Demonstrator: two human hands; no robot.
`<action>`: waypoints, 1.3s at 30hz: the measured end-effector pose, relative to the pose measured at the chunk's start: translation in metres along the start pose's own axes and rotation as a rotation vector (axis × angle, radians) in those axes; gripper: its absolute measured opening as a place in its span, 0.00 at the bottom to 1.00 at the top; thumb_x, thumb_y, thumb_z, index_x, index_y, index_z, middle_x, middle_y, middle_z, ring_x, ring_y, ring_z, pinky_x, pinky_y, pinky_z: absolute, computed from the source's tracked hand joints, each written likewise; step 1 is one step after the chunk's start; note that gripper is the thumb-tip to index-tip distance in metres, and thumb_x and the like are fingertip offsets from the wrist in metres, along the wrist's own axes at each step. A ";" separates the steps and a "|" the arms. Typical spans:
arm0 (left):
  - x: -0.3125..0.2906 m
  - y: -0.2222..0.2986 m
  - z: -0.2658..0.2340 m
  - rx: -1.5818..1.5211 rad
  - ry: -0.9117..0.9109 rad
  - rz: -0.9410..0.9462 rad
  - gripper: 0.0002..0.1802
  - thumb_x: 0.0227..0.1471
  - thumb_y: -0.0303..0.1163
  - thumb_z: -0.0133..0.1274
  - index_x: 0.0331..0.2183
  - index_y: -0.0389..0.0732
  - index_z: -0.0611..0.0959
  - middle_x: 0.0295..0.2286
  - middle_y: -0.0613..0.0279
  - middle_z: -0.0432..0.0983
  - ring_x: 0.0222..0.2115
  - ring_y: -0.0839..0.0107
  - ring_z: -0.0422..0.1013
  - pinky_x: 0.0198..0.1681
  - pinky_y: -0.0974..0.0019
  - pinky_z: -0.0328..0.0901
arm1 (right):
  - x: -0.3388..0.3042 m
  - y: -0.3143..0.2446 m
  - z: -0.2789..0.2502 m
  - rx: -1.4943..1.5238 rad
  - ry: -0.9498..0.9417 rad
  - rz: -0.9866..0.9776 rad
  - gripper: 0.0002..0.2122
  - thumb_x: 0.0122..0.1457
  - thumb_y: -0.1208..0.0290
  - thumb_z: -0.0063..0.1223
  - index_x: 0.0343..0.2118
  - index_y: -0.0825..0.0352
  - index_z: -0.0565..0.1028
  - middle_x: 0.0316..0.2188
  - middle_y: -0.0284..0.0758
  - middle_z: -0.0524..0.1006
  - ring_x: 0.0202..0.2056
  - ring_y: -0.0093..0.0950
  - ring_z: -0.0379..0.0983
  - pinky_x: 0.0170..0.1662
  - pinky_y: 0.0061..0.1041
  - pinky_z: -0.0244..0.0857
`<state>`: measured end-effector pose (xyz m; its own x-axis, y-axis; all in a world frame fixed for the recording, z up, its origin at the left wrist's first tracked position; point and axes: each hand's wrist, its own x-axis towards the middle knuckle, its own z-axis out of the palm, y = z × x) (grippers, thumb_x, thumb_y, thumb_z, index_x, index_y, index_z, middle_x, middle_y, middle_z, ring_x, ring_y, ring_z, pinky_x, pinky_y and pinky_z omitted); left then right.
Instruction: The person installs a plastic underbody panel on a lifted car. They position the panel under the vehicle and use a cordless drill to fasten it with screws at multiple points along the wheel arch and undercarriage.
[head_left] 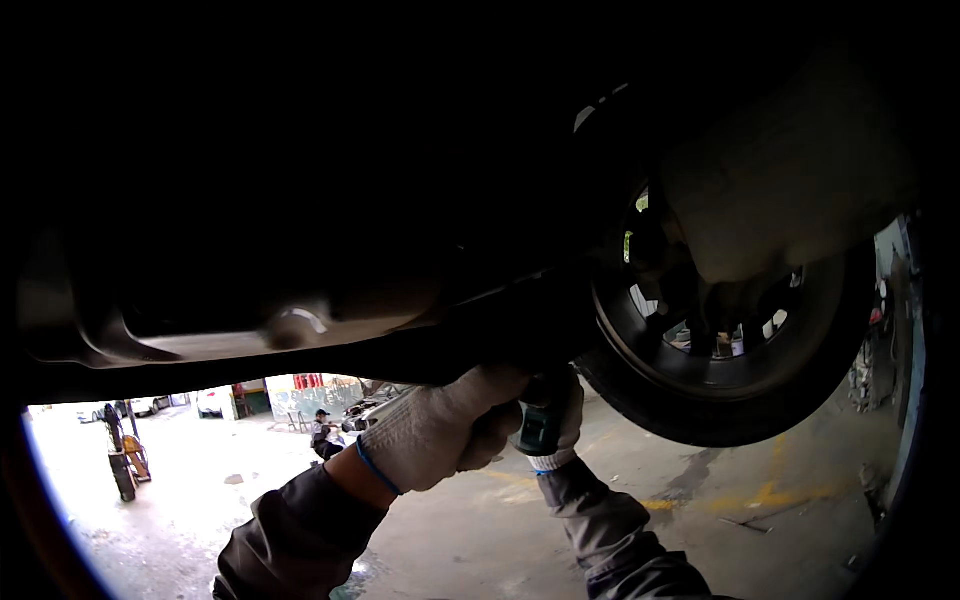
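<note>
The white-gloved left hand (450, 430) was curled just beside a dark green, block-ended handheld tool (540, 428), its own hold hidden; the white-gloved right hand (568, 415) gripped that tool below the car's shadowed metal underbody (230, 342). Steady work likely called for braced wrists and the tool kept in line. The underbody and the black-tyred, spoked wheel (720, 377) crowded above and right; room opened downward, over grey concrete floor (650, 490).
</note>
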<state>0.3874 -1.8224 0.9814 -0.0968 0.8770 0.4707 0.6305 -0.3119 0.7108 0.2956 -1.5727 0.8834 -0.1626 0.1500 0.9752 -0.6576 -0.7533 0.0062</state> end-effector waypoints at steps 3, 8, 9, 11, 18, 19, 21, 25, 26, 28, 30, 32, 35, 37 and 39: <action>0.006 -0.011 -0.012 0.037 -0.113 0.004 0.14 0.59 0.34 0.46 0.47 0.43 0.72 0.18 0.72 0.61 0.14 0.84 0.56 0.16 0.77 0.53 | -0.002 -0.006 -0.005 -0.496 -0.006 -0.108 0.17 0.67 0.57 0.37 0.45 0.66 0.71 0.37 0.33 0.76 0.38 0.25 0.73 0.42 0.28 0.70; 0.022 -0.011 -0.016 0.067 -0.263 0.120 0.12 0.62 0.29 0.43 0.48 0.44 0.71 0.20 0.71 0.62 0.14 0.84 0.57 0.16 0.78 0.56 | -0.008 -0.018 -0.013 -2.035 0.131 -0.695 0.14 0.63 0.60 0.47 0.39 0.69 0.72 0.28 0.33 0.77 0.28 0.21 0.73 0.32 0.23 0.68; 0.026 -0.014 -0.015 -0.003 -0.282 0.097 0.11 0.63 0.31 0.42 0.47 0.43 0.72 0.19 0.71 0.61 0.14 0.84 0.56 0.15 0.78 0.55 | -0.008 -0.019 -0.012 -2.078 0.138 -0.762 0.15 0.62 0.60 0.49 0.38 0.69 0.72 0.28 0.33 0.77 0.28 0.20 0.73 0.32 0.23 0.68; 0.034 -0.019 -0.013 -0.078 -0.293 0.075 0.11 0.64 0.32 0.41 0.47 0.43 0.72 0.19 0.72 0.60 0.13 0.84 0.55 0.15 0.77 0.54 | -0.007 -0.017 -0.009 -2.151 0.163 -0.901 0.15 0.60 0.59 0.52 0.38 0.70 0.73 0.27 0.33 0.78 0.28 0.20 0.73 0.32 0.24 0.68; 0.044 -0.015 0.017 -0.311 -0.155 -0.063 0.13 0.62 0.39 0.43 0.38 0.41 0.76 0.17 0.74 0.57 0.13 0.84 0.51 0.14 0.77 0.49 | -0.022 -0.009 -0.086 -1.941 0.324 -0.661 0.33 0.59 0.45 0.49 0.51 0.76 0.66 0.40 0.44 0.75 0.35 0.38 0.74 0.37 0.37 0.69; 0.044 -0.013 0.021 -0.408 -0.134 -0.108 0.14 0.61 0.40 0.43 0.36 0.41 0.77 0.17 0.74 0.56 0.13 0.84 0.50 0.14 0.77 0.48 | -0.023 -0.008 -0.091 -1.866 0.328 -0.577 0.32 0.59 0.46 0.49 0.51 0.75 0.66 0.40 0.43 0.75 0.36 0.38 0.74 0.37 0.36 0.69; 0.041 -0.006 0.029 -0.407 -0.111 -0.107 0.16 0.58 0.45 0.45 0.33 0.41 0.76 0.16 0.76 0.55 0.12 0.84 0.48 0.13 0.77 0.46 | -0.024 -0.004 -0.095 -1.733 0.323 -0.451 0.31 0.59 0.48 0.50 0.51 0.75 0.66 0.40 0.42 0.75 0.36 0.37 0.74 0.38 0.35 0.69; 0.037 0.002 0.040 -0.448 -0.141 -0.083 0.14 0.56 0.45 0.46 0.29 0.44 0.73 0.15 0.77 0.54 0.12 0.84 0.46 0.12 0.77 0.44 | -0.022 0.002 -0.097 -1.613 0.321 -0.347 0.28 0.59 0.53 0.50 0.52 0.74 0.66 0.40 0.41 0.75 0.37 0.35 0.74 0.39 0.33 0.69; 0.038 0.001 0.043 -0.484 -0.166 -0.084 0.13 0.56 0.44 0.46 0.28 0.45 0.73 0.15 0.77 0.54 0.11 0.84 0.46 0.12 0.77 0.43 | -0.026 -0.001 -0.097 -1.609 0.331 -0.336 0.27 0.59 0.54 0.50 0.52 0.74 0.66 0.40 0.41 0.75 0.37 0.35 0.74 0.39 0.33 0.69; 0.041 -0.001 0.046 -0.537 -0.197 -0.080 0.12 0.56 0.43 0.46 0.26 0.46 0.72 0.15 0.78 0.53 0.11 0.84 0.46 0.12 0.77 0.43 | -0.026 -0.001 -0.096 -1.585 0.342 -0.328 0.26 0.59 0.56 0.51 0.52 0.73 0.66 0.41 0.40 0.75 0.37 0.34 0.74 0.39 0.31 0.69; 0.043 0.001 0.051 -0.544 -0.175 -0.080 0.12 0.56 0.42 0.46 0.25 0.47 0.71 0.14 0.78 0.53 0.11 0.84 0.46 0.12 0.77 0.43 | -0.025 0.001 -0.093 -1.577 0.358 -0.335 0.25 0.59 0.59 0.51 0.52 0.73 0.66 0.41 0.39 0.75 0.38 0.33 0.74 0.40 0.30 0.69; 0.043 0.001 0.054 -0.544 -0.145 -0.089 0.12 0.55 0.42 0.46 0.25 0.48 0.70 0.14 0.78 0.52 0.11 0.84 0.46 0.12 0.77 0.43 | -0.024 0.006 -0.089 -1.577 0.367 -0.350 0.24 0.59 0.61 0.51 0.52 0.72 0.66 0.41 0.39 0.75 0.38 0.32 0.74 0.40 0.29 0.69; 0.043 0.012 0.046 -0.513 -0.115 -0.097 0.12 0.55 0.42 0.46 0.25 0.48 0.70 0.15 0.78 0.52 0.11 0.85 0.46 0.12 0.77 0.43 | -0.014 0.003 -0.073 -1.615 0.366 -0.426 0.22 0.59 0.64 0.52 0.53 0.71 0.66 0.41 0.38 0.74 0.39 0.30 0.73 0.41 0.28 0.69; 0.033 0.017 0.036 -0.501 -0.084 -0.068 0.11 0.55 0.42 0.47 0.26 0.47 0.71 0.15 0.78 0.53 0.11 0.85 0.46 0.12 0.77 0.43 | -0.005 0.002 -0.048 -1.653 0.318 -0.478 0.21 0.58 0.67 0.52 0.53 0.71 0.65 0.41 0.37 0.74 0.39 0.29 0.73 0.41 0.27 0.69; 0.040 0.006 0.028 -0.552 -0.092 -0.077 0.12 0.56 0.43 0.46 0.28 0.46 0.72 0.15 0.78 0.53 0.11 0.85 0.46 0.12 0.78 0.44 | -0.020 -0.018 -0.037 -1.780 0.315 -0.508 0.21 0.58 0.69 0.52 0.53 0.70 0.65 0.41 0.36 0.74 0.39 0.28 0.73 0.42 0.26 0.69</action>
<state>0.4089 -1.7790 0.9902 -0.0432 0.9253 0.3768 0.1255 -0.3691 0.9209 0.2837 -1.5388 0.8559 0.2928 0.3690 0.8821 -0.5420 0.8241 -0.1648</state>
